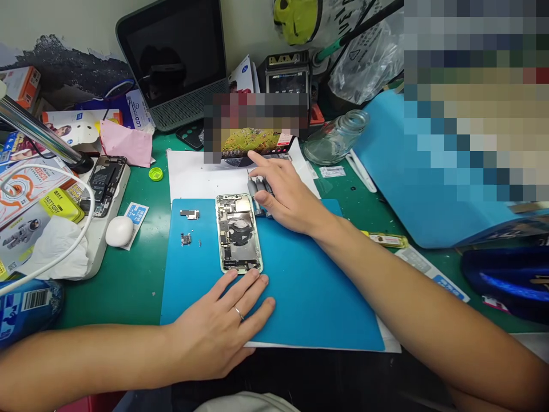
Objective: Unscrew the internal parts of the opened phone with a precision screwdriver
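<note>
An opened phone (223, 243) with its circuitry bare lies upright on a blue mat (309, 286). My left hand (231, 315) rests flat on the mat, fingers spread, its fingertips at the phone's bottom edge. Beyond the phone's top right corner, my right hand (285, 197) reaches out with the index finger extended and the thumb apart. Grey-handled tools, apparently screwdrivers (253, 189), lie under and beside it; their far parts are hidden. Left of the phone sit a small metal-shielded part (191, 214), a small dark component (186, 239) and tiny loose bits.
A glass jar (337, 137) leans behind the mat at right. A dark-screened display (174, 63) stands at the back. At left, another opened phone (105, 183) lies on a white box, near a white earbud case (119, 231). A white cable (81, 229) loops there.
</note>
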`<state>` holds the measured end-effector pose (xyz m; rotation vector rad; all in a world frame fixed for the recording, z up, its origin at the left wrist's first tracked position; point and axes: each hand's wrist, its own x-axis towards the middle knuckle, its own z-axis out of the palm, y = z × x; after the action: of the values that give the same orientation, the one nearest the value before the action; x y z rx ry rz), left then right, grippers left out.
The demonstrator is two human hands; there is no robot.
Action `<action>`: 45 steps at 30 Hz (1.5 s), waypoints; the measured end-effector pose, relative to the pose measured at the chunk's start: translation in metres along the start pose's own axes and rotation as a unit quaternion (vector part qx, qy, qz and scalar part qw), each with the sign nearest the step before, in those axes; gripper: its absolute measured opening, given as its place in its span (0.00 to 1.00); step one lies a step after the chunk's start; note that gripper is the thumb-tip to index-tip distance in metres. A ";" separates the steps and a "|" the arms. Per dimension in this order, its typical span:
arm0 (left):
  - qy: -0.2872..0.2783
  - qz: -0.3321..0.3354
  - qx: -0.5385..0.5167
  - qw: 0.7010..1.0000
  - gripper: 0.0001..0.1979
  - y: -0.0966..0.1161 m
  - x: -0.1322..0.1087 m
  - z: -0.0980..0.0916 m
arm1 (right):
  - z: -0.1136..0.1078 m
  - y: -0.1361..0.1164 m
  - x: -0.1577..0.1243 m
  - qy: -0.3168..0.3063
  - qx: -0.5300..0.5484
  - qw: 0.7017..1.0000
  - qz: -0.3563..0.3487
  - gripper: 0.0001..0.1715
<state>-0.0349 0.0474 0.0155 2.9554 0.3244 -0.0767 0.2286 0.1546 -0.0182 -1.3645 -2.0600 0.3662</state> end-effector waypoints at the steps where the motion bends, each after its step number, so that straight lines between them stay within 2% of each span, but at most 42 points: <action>1: 0.001 0.000 0.000 1.000 0.32 0.000 0.000 0.000 | 0.000 0.000 0.000 0.002 0.003 1.000 0.000 0.45; 36: 0.001 0.000 -0.005 1.000 0.34 0.000 0.000 0.000 | -0.001 -0.001 0.000 0.001 0.019 1.000 -0.013 0.45; 45: -0.004 0.001 -0.005 1.000 0.33 0.001 0.000 0.000 | -0.001 -0.001 0.000 -0.004 0.020 1.000 0.006 0.44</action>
<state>-0.0348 0.0465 0.0152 2.9455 0.3201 -0.0854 0.2283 0.1539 -0.0169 -1.3536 -2.0414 0.4160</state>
